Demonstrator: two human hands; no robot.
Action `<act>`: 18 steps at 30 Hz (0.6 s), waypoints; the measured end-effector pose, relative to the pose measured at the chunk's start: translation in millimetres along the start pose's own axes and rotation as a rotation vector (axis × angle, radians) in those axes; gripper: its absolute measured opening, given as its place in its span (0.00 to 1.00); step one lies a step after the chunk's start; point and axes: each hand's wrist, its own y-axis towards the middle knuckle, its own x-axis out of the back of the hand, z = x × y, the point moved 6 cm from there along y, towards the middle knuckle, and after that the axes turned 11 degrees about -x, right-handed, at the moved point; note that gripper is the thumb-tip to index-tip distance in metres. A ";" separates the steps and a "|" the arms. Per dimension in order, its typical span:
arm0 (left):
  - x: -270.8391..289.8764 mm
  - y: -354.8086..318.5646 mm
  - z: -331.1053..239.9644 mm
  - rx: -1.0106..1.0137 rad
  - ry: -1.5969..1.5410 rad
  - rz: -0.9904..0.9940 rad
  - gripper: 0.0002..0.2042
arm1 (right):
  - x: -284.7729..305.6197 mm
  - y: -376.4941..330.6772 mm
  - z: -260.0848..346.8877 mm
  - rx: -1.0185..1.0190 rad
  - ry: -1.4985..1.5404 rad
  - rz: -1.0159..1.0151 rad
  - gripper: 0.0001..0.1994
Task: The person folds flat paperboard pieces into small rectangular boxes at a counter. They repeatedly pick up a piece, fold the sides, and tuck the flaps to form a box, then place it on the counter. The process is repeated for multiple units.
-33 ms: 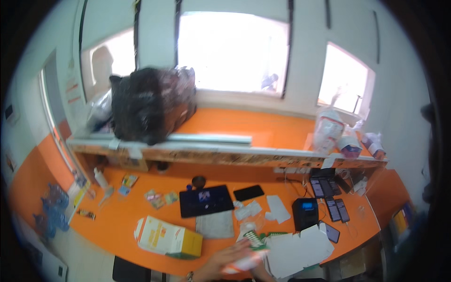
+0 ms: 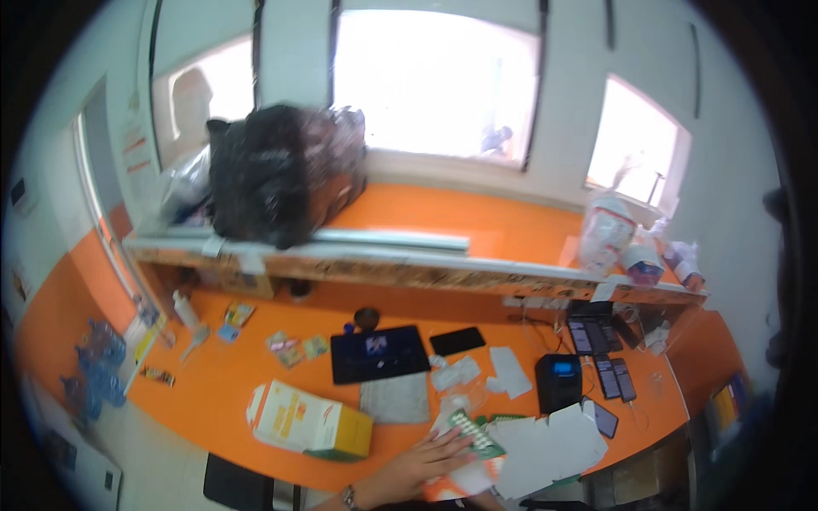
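Note:
My left hand reaches in from the lower edge, a watch or bracelet on its wrist. Its fingers lie across a green, white-dotted pack and an orange-and-white packet just below; I cannot tell whether these two are joined. The left hand appears to hold the orange-and-white packet, fingertips touching the green pack. Only a dark bit of my right hand shows under the packet, its fingers hidden. A flattened white card lies just to the right. Left of the hands, a white-and-yellow carton rests on its side.
On the orange desk are a dark tablet, a black phone, a grey sheet, a black device with a blue screen and several phones. A black-wrapped bundle sits on the raised shelf.
The orange-and-white packet has turned and shows more of its face. The green pack shows more fully beside my left fingertips. The whole view has shifted slightly.

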 end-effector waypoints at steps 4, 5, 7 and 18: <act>2.5 -34.2 20.0 0.312 0.159 0.164 0.34 | -38.6 10.4 -31.9 -0.046 -0.119 0.007 0.39; 12.7 -47.2 19.7 0.348 0.215 0.098 0.33 | -47.6 14.8 -32.7 -0.034 -0.197 0.001 0.39; 36.4 -72.3 24.1 0.390 0.150 -0.098 0.32 | -66.8 25.3 -27.9 -0.035 -0.409 -0.012 0.40; 78.4 -246.2 93.1 0.922 -0.357 -1.011 0.23 | -178.9 84.3 9.0 -0.030 -1.189 0.080 0.36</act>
